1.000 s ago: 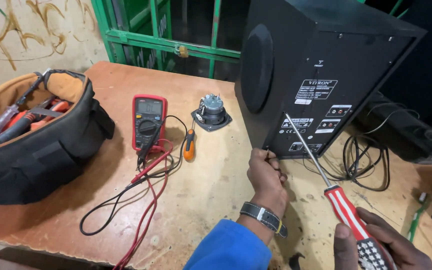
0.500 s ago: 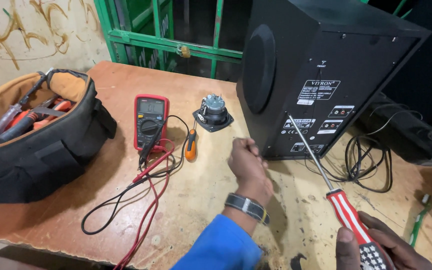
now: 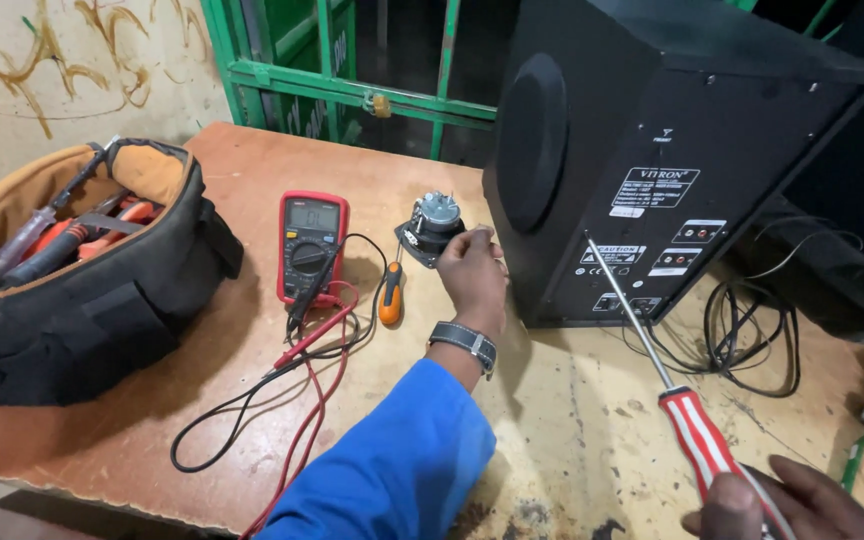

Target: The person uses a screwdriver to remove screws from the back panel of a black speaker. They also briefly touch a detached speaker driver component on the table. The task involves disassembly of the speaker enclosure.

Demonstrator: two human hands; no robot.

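The left hand (image 3: 474,268) reaches out over the table (image 3: 552,400), its fingers curled at the small round driver (image 3: 432,225), a metal-capped unit on a dark square frame; whether it already grips it or only touches the edge cannot be told. Just left of that hand lie an orange-handled tool (image 3: 390,295) and a red multimeter (image 3: 311,245) with red and black leads (image 3: 292,385) looping toward the table's near edge. Just right of it stands the speaker box (image 3: 672,150), matte black, with a round side port and a labelled back panel.

The right hand (image 3: 802,505) is closed round the red-and-white striped handle of a screwdriver (image 3: 667,390), whose thin steel shaft slants up to the back panel's lower part.

The work looks paused between unscrewing and handling the loose driver; lifting it would call for a firm pinch on its frame.

Far left sits a soft black tool bag (image 3: 82,310).
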